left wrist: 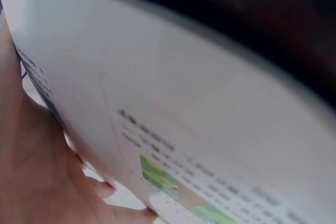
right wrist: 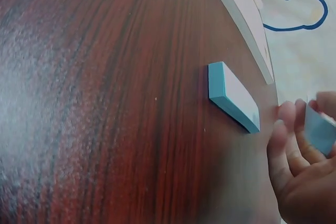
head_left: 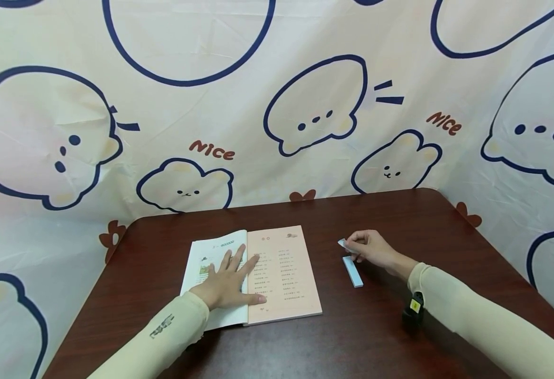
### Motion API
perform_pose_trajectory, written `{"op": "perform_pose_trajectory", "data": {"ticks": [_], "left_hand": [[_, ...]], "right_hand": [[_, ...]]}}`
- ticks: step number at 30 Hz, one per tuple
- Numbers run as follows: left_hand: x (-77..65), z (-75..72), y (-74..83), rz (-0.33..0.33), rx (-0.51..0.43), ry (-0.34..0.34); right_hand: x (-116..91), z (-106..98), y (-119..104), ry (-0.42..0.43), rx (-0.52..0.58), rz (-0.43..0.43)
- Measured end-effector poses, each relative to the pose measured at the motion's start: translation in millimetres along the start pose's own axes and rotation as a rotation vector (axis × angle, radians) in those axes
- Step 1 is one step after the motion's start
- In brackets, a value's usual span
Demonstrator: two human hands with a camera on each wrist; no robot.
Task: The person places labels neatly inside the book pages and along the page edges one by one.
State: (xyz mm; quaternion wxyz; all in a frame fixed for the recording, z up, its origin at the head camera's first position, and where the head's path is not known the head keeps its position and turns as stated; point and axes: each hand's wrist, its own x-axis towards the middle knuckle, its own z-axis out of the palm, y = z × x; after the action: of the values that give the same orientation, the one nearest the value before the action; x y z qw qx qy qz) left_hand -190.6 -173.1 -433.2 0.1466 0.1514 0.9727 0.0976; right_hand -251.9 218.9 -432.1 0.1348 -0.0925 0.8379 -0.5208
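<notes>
An open book [head_left: 283,273] lies on the table, with a white left page and a pink right page of printed lines. My left hand [head_left: 224,284] rests spread across its inner fold, fingers straight; in the left wrist view the palm [left wrist: 42,177] is beside the white page [left wrist: 173,66]. Right of the book, my right hand [head_left: 371,247] pinches a small light-blue paper slip [head_left: 342,242] between thumb and fingers. Just below that hand lies a narrow light-blue pad of sticky notes [head_left: 353,272], whose thickness shows in the right wrist view as a blue-edged block [right wrist: 231,95].
The dark brown wooden table [head_left: 314,347] stretches around the book, its far edge against a cream curtain [head_left: 239,116] with blue cartoon outlines. A black wrist device [head_left: 414,310] is on the right sleeve.
</notes>
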Motion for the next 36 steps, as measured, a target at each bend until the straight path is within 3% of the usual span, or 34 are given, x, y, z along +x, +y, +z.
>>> {"op": "perform_pose_trajectory", "data": {"ticks": [9, 22, 36], "left_hand": [[1.1, -0.6, 0.6, -0.005, 0.001, -0.006], [-0.2, -1.0, 0.6, 0.001, 0.005, -0.006], [0.1, -0.4, -0.5, 0.009, 0.007, 0.0]], "right_hand": [[-0.3, 1.5, -5.5, 0.02, 0.077, 0.001], [0.1, 4.8, -9.0, 0.013, -0.018, -0.069], [6.5, 9.2, -11.1, 0.136, -0.211, -0.12]]}}
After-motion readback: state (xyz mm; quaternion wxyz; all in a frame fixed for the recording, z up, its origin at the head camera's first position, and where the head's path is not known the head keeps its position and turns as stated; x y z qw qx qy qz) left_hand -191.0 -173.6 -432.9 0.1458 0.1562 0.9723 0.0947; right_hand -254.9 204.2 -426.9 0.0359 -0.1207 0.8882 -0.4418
